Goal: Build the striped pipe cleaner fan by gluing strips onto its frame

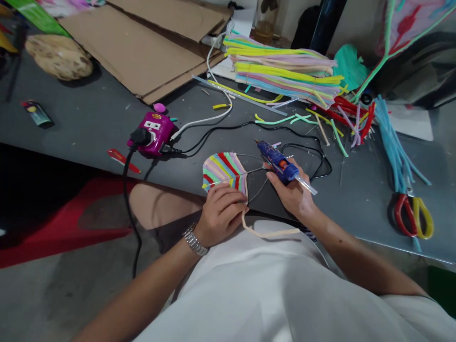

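My left hand (223, 211), with a metal watch at the wrist, is closed on the lower edge of a striped pipe-cleaner piece (223, 168) in red, yellow, green, pink and blue. Bare wires extend from its right side. A cream pipe cleaner (267, 234) hangs from beside the left fingertips and curves right over the white shirt. In my right hand (294, 190) is a blue hot glue gun (276, 159), its nozzle pointing up and left and a clear glue stick poking out of its back. The palm and some right fingers are hidden.
A purple power adapter (155, 134) with cords sits left of the striped piece. Cardboard sheets (149, 47) lie behind it. Bundled pipe cleaners (285, 69) fill the back centre. Blue pipe cleaners (395, 142) and red-yellow scissors (413, 216) are at right; a red craft knife (124, 160) lies left.
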Available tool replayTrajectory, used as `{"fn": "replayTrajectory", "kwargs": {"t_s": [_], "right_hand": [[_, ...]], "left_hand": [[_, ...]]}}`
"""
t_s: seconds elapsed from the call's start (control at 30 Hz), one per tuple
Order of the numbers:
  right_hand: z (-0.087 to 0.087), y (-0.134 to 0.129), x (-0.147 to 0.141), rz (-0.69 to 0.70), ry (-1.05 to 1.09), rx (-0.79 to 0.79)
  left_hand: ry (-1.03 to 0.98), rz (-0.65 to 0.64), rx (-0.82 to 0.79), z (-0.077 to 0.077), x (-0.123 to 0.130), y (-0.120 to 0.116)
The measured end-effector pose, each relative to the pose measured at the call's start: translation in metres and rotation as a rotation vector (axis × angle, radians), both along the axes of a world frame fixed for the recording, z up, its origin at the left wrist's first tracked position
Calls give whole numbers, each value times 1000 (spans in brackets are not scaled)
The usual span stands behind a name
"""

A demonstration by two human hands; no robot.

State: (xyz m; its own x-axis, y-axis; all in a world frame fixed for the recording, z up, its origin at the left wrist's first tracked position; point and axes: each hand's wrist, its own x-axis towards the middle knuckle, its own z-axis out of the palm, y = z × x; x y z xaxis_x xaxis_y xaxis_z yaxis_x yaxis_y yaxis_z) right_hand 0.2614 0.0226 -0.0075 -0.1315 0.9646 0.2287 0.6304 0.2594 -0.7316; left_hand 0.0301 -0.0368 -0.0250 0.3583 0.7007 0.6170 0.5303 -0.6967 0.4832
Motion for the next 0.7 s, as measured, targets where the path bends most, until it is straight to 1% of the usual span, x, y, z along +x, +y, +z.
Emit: {"fn": "replayTrajectory", "kwargs": {"t_s": [0.1,0.23,0.37,0.47,0.53,0.7], "right_hand": [[-1,1,-1,-18,11,5],[-2,1,-2,-20,62,-22],[6,-4,-4,-24,75,-20],[13,-9,-8,40,83,-29],[15,-10,-11,101,72,-23],[10,-6,-16,191,-66,118]], "left_hand": [[78,-7,-29,3,0,-1],[118,-14,-43,7,0,-1],[121,-11,-42,8,1,0],[120,0,-30,7,2,1],[117,4,-25,6,2,1],[109,1,-21,5,2,1]]}}
